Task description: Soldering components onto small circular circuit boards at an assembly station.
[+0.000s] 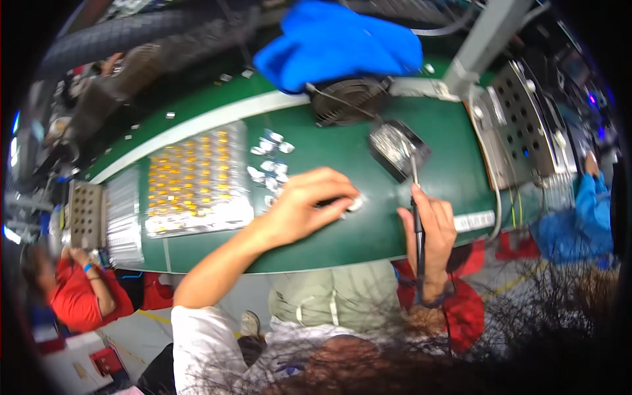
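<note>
The right hand holds a slim black tool, silver-tipped

The tool handle is black, tabletop green, cloth blue, rowed parts yellow.

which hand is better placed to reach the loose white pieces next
Probably the left hand: it is nearest the loose white pieces, though a small white part is at its fingers. The right hand is farther off, holding a black-handled tool.
</note>
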`<state>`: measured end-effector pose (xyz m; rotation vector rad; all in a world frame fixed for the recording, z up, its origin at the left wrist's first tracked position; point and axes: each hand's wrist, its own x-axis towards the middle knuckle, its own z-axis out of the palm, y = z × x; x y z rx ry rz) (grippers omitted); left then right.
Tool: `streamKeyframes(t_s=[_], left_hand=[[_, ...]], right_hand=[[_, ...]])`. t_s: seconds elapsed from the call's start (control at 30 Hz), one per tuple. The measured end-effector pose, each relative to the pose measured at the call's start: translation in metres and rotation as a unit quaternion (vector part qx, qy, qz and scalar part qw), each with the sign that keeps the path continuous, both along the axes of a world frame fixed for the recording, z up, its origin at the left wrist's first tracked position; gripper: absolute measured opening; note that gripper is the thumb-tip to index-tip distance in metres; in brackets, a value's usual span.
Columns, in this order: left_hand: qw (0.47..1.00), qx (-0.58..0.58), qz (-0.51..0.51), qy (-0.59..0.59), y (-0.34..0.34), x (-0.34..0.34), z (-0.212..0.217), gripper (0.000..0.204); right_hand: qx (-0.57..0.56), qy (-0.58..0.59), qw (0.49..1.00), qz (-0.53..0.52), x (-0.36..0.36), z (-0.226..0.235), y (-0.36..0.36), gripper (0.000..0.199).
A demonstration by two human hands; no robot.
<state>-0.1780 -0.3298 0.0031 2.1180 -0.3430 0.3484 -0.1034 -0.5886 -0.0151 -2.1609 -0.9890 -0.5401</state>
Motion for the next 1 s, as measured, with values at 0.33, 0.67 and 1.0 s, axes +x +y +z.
streamKeyframes(t_s=[0.33, 0.67, 1.0], left_hand=[[0.988, 0.018, 0.150, 0.019, 0.077, -0.024, 0.035, 0.015], [0.864, 0.279, 0.410, 0.080, 0.323, 0.011, 0.020, 0.030], [0.834, 0.251, 0.485, 0.086, 0.336, -0.019, 0.002, 0.022]], right_hand=[[0.174, 0.043, 0.980, 0.087, -0.019, -0.024, 0.015, 0.050], [0.210, 0.063, 0.972, 0.089, -0.016, -0.044, 0.018, 0.048], [0.195, 0.019, 0.977, 0.086, -0.016, -0.026, 0.019, 0.043]])
